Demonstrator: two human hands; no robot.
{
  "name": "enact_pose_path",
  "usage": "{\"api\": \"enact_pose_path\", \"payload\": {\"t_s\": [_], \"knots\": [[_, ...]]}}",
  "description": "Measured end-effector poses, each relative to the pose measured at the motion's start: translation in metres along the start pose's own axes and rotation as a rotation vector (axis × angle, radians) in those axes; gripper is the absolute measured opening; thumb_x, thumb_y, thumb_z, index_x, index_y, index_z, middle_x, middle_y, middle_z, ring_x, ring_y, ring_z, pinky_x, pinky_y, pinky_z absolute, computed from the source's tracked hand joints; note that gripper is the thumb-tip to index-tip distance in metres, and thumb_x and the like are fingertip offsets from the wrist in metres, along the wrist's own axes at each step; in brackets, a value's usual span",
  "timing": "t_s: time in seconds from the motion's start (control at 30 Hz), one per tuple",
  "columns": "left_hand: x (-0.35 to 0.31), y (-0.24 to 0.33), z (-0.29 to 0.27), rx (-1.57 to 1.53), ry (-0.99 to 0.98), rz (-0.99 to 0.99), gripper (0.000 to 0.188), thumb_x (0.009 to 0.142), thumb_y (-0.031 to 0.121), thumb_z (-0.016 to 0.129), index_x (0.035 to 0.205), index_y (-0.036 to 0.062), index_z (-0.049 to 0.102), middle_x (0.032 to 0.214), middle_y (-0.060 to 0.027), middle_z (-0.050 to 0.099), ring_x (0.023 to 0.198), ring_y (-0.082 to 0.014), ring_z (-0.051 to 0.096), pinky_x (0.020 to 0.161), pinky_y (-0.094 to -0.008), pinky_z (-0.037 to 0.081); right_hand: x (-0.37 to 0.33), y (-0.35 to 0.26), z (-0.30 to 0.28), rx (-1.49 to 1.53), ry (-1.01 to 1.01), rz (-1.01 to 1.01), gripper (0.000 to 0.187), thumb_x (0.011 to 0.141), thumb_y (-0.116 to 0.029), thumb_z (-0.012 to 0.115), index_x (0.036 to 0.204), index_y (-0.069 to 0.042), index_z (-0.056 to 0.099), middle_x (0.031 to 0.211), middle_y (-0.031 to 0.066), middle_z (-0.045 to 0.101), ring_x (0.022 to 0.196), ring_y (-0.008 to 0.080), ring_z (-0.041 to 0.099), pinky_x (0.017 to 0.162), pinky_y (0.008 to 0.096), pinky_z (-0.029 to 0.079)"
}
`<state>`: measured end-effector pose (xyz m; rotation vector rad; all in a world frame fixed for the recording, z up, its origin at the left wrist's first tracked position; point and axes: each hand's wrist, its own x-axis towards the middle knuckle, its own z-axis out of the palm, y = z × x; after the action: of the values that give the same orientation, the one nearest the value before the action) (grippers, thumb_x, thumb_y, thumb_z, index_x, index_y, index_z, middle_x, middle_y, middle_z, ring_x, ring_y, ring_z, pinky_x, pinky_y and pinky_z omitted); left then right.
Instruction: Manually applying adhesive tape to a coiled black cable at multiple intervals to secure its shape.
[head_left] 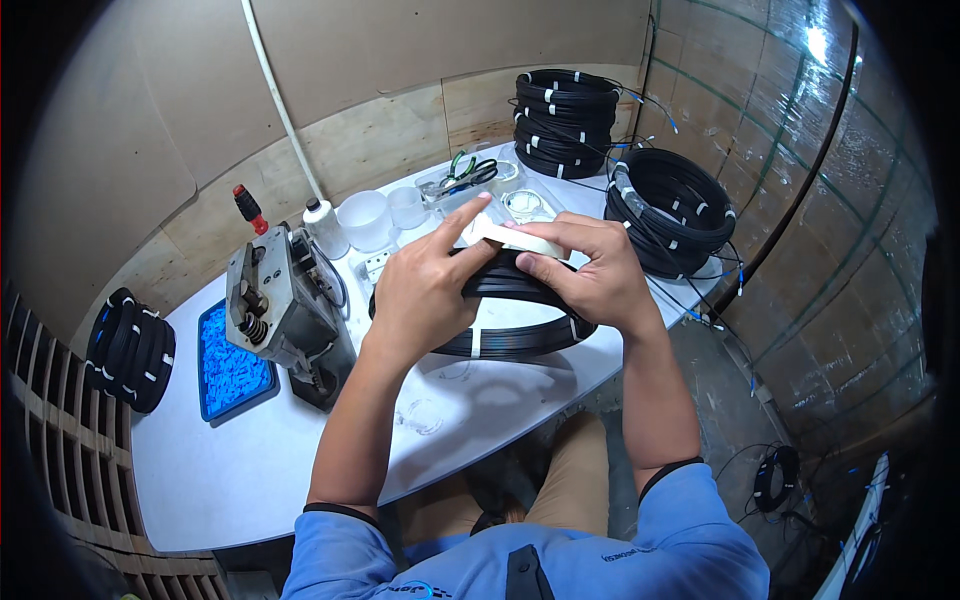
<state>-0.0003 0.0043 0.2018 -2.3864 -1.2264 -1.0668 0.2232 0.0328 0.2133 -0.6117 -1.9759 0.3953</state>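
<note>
Black cable coil (515,279) tilts over a white table (190,480) as my right hand (602,268) pinches white tape (525,241) at its upper edge; whether my left hand (425,287) grips alongside, I cannot tell. Lettering (632,554) marks my blue shirt (470,572).

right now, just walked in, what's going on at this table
A person sits at a white table with both hands at a black cable coil banded in white. The right hand pinches what looks like white tape over the coil; the left hand is close beside it, its exact grip hidden. A metal machine and blue tray sit to the left, with more coils toward the back right.
</note>
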Motion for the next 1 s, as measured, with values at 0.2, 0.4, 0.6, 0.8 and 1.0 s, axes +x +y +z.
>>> {"api": "enact_pose_path", "payload": {"t_s": [0.2,0.4,0.6,0.8,1.0], "knots": [[0.001,0.003,0.004,0.021,0.034,0.077,0.039,0.064,0.009,0.078,0.102,0.0119,0.073,0.146,-0.0062,0.060,0.095,-0.0281,0.073,0.077,-0.0400,0.060,-0.001,-0.011,-0.006,-0.088,-0.039,0.054,0.034,0.082,-0.011,0.083,0.115,-0.003,0.077,0.087,0.0109,0.074,0.072,0.0144,0.065,0.068,0.0281,0.051],[-0.001,-0.004,0.001,0.030,0.018,0.054,0.046,0.064,0.007,0.077,0.110,0.0131,0.073,0.149,-0.0055,0.058,0.097,-0.0268,0.073,0.078,-0.0398,0.060,-0.010,0.002,-0.007,-0.012,0.047,-0.011,0.041,0.082,-0.009,0.084,0.121,-0.004,0.074,0.097,0.0119,0.075,0.081,0.0168,0.068,0.079,0.0288,0.053],[-0.002,-0.002,0.000,-0.006,0.011,0.036,0.053,0.061,0.002,0.074,0.113,0.0121,0.073,0.144,-0.0045,0.063,0.100,-0.0282,0.073,0.079,-0.0388,0.060,-0.009,0.013,0.003,-0.042,0.130,-0.172,0.026,0.084,-0.003,0.077,0.107,-0.007,0.065,0.090,0.0088,0.070,0.073,0.0206,0.068,0.068,0.0327,0.054],[-0.003,-0.003,0.001,0.006,0.024,0.074,0.053,0.065,0.003,0.072,0.116,0.0143,0.071,0.135,-0.0050,0.067,0.101,-0.0277,0.072,0.081,-0.0397,0.060,-0.001,0.009,0.001,-0.087,0.027,-0.200,0.024,0.078,0.005,0.072,0.097,-0.006,0.062,0.081,0.0053,0.065,0.068,0.0168,0.065,0.059,0.0305,0.050],[-0.005,0.002,-0.002,-0.001,-0.028,0.093,0.050,0.065,0.002,0.072,0.113,0.0145,0.071,0.129,-0.0064,0.069,0.097,-0.0293,0.072,0.081,-0.0406,0.059,0.008,0.003,-0.004,-0.140,-0.044,-0.221,0.017,0.081,-0.004,0.074,0.089,-0.005,0.059,0.069,0.0074,0.058,0.055,0.0240,0.060,0.053,0.0353,0.049]]}}
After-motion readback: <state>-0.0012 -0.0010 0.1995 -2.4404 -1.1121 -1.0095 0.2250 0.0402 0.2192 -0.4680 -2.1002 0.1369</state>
